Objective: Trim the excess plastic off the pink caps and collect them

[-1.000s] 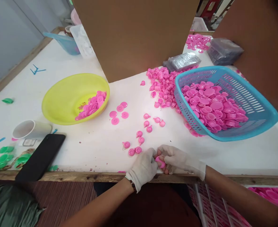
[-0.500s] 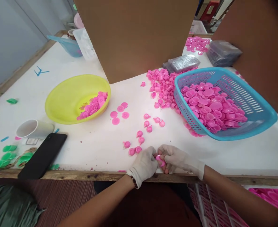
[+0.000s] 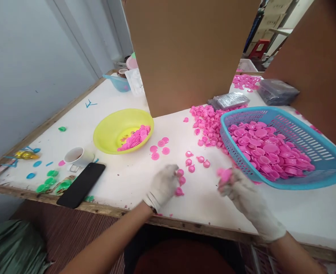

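Observation:
Both my hands wear white gloves and are blurred by motion. My left hand rests on the white table over a few small pink caps; its fingers are smeared. My right hand is lifted near the corner of the blue basket and pinches a pink cap at its fingertips. The basket is heaped with pink lids. A yellow bowl to the left holds more pink lids.
Loose pink caps lie beside the basket and in mid-table. A black phone, a white cup and green caps sit at the left front edge. Tall cardboard sheets stand behind. Wrapped packs lie at the back.
My hands have parted: the right one rose toward the basket with a pink cap, the left slid onto the loose caps. The camera has tilted up and to the left.

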### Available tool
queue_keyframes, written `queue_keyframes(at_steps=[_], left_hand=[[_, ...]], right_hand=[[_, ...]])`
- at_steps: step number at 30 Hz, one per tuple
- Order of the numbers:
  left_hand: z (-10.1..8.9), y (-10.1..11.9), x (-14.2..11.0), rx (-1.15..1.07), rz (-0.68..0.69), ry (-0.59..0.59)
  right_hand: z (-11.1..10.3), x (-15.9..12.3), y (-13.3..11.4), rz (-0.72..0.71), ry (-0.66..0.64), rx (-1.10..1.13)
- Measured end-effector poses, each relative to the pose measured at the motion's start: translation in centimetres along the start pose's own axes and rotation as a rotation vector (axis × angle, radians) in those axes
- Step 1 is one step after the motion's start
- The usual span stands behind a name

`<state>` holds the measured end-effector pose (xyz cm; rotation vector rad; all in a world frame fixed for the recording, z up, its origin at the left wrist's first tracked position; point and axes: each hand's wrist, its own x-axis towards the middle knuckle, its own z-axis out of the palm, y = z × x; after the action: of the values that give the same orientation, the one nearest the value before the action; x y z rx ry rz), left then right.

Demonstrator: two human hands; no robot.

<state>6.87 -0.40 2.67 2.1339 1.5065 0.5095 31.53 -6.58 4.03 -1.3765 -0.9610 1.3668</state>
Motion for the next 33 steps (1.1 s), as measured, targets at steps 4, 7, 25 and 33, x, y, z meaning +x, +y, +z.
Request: queue_keyframes(at_steps=[4, 7, 25, 33], left_hand=[[-2.6, -5.8, 4.1, 0.344, -0.112, 0.109], [-2.5, -8.0, 5.3, 0.452, -0.088, 0.094], [1.6, 4.7, -7.7, -0.662, -0.211, -0.342], [3.4, 5.7, -5.0, -0.32, -0.093, -0.253]], right_hand=[[-0.1, -0.4, -0.6, -0.148, 0.103, 0.048], [3.0, 0.4, 1.1, -0.205, -0.098, -0.458], [3.4, -5.5, 2.5, -0.063, -0.273, -0.77], [2.8, -2.9, 1.9, 0.251, -0.223, -0.489]])
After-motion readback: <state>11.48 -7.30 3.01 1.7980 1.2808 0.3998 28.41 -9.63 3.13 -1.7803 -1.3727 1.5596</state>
